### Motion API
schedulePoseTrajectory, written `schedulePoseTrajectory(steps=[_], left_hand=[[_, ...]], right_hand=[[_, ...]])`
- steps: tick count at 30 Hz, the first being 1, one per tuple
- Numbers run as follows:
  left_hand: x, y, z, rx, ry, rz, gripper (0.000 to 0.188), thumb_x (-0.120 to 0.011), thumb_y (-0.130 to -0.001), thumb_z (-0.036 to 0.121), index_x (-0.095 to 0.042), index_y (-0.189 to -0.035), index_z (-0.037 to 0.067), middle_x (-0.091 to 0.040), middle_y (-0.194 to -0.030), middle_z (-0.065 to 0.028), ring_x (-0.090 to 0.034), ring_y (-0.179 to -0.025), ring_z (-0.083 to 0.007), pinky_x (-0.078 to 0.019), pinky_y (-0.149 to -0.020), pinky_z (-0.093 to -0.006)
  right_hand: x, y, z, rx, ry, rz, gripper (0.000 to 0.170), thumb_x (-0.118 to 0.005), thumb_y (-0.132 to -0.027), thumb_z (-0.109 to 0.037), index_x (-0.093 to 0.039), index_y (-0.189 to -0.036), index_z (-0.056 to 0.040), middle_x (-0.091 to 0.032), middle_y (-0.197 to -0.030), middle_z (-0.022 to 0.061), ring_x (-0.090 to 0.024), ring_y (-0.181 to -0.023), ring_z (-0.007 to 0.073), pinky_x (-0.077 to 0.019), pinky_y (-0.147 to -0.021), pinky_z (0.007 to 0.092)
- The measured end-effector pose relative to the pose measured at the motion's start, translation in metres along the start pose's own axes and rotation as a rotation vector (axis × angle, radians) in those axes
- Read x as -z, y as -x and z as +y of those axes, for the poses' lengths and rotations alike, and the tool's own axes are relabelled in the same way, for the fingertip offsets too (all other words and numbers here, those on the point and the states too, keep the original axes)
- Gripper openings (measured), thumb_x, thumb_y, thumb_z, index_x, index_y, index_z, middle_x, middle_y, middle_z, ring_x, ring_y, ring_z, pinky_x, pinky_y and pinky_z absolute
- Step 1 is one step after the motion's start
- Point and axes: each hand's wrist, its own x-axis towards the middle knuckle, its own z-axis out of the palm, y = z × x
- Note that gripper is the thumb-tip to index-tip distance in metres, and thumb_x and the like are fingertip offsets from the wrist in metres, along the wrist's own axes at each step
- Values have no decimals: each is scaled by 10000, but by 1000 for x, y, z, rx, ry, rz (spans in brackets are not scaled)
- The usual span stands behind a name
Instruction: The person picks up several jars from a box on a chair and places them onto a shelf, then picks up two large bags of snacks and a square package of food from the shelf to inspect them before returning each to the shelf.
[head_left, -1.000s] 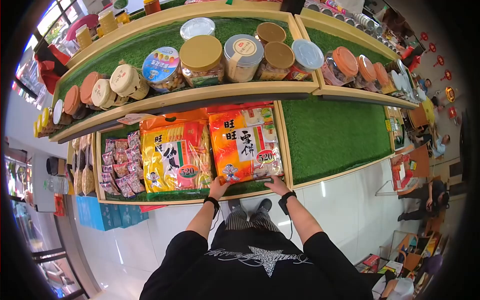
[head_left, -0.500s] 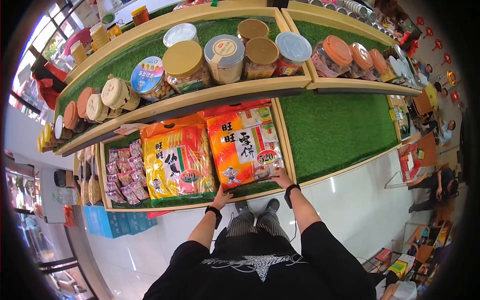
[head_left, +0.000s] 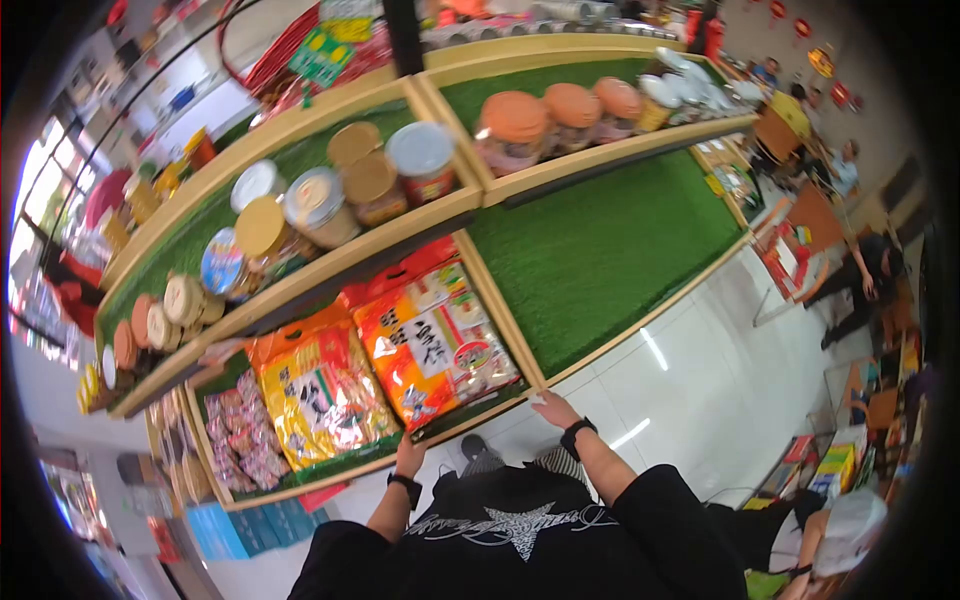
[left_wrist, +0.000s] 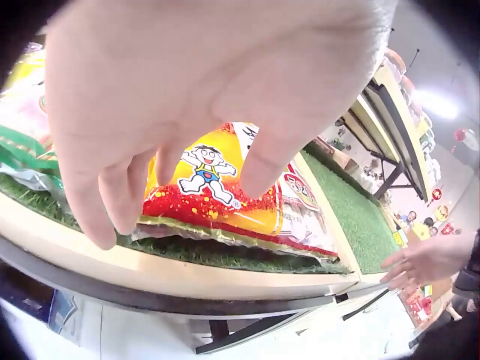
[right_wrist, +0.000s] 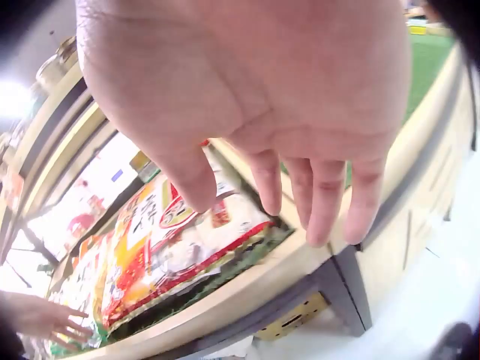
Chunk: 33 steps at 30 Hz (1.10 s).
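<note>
The large orange-and-red bag of rice crackers (head_left: 432, 340) lies flat on green turf in a wooden shelf bin, beside a yellow bag of snacks (head_left: 325, 400). My left hand (head_left: 410, 456) is at the bin's front edge, just below the orange bag's lower left corner. In the left wrist view its fingers (left_wrist: 120, 199) hang loosely in front of the bag and grip nothing. Over the front rail, where the wooden divider meets it, is my right hand (head_left: 556, 410). Its fingers (right_wrist: 324, 199) are extended downward with nothing held, to the right of the orange bag.
Small wrapped sweets (head_left: 245, 430) fill the bin's left end. Right of the divider lies a section of bare green turf (head_left: 610, 260). Lidded jars (head_left: 320, 205) line the raised shelf behind. Blue boxes (head_left: 255, 528) stand on the floor below; people are at the far right.
Both hands have come away from the orange bag's lower corners, the right one moving right to the divider. The head view has turned and shifted rightward. The bag still lies beside the yellow one.
</note>
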Motion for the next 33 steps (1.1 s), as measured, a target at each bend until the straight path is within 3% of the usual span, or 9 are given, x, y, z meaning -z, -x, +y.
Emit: schedulePoseTrajectory(steps=[3, 5, 7, 9, 12, 14, 21, 25, 33], left_hand=[[-14, 4, -7, 114, -216, -58, 555, -605, -751, 326, -510, -1126, -71, -617, -986, -239, -565, -1008, -356, -430, -867, -375], [-27, 2, -9, 28, -243, -94, 514, -593, -757, 333, -554, -1082, -64, -617, -999, -240, -573, -1000, -343, -433, -868, -375], [-47, -7, 10, -108, -283, -91, 451, -573, -772, 316, -597, -1044, -44, -631, -968, -223, -604, -931, -310, -455, -825, -365], [-60, -1, 77, -17, -212, -182, 456, -571, -777, 331, -583, -1092, 2, -619, -1021, -208, -594, -962, -323, -449, -853, -360], [-113, -28, 121, -202, -128, -170, 372, -571, -800, 300, -600, -1055, 31, -639, -888, -147, -619, -843, -253, -468, -750, -350], [-142, -12, 202, -381, -128, -166, 329, -562, -823, 243, -588, -1063, 19, -632, -845, -127, -611, -818, -215, -467, -726, -317], [-264, 34, 383, -573, -9, -468, 307, -556, -871, 155, -547, -1137, 1, -632, -993, -118, -597, -930, -174, -455, -826, -277], [-315, 58, 433, -701, 70, -596, 302, -571, -851, 135, -554, -1113, -16, -629, -956, -117, -602, -883, -172, -470, -788, -279], [-379, 85, 507, -917, -194, -781, 292, -573, -831, 140, -568, -1092, 7, -632, -969, -148, -615, -906, -243, -470, -798, -327]], right_hand=[[19, 45, 59, -167, -143, 169, 388, -565, -810, -316, -574, -1080, -36, -624, -972, 201, -594, -922, 346, -465, -809, 397], [33, 79, 98, -283, -228, 349, 317, -553, -813, -290, -606, -1023, -59, -647, -897, 177, -618, -863, 329, -485, -764, 390], [56, 115, 124, -244, -271, 568, 270, -552, -813, -209, -614, -1017, -43, -652, -855, 155, -638, -788, 243, -498, -709, 337], [84, 146, 148, -258, -456, 641, 254, -529, -838, -171, -604, -1009, 1, -642, -838, 129, -628, -773, 186, -511, -686, 296], [128, 184, 171, -316, -558, 768, 258, -532, -835, -168, -598, -1007, 13, -639, -845, 116, -621, -763, 173, -517, -675, 287], [152, 202, 184, -327, -622, 881, 251, -530, -835, -159, -597, -1001, 17, -643, -834, 99, -618, -766, 163, -506, -677, 287], [241, 247, 190, -289, -316, 913, 224, -549, -848, -196, -609, -988, -31, -646, -890, 139, -627, -756, 240, -488, -677, 319], [266, 268, 192, -231, -494, 1003, 227, -560, -853, -196, -614, -1005, -37, -652, -890, 113, -622, -777, 208, -485, -681, 311], [286, 298, 199, -299, -684, 1175, 189, -538, -872, -117, -601, -997, 11, -654, -870, 90, -617, -812, 139, -467, -738, 257]])
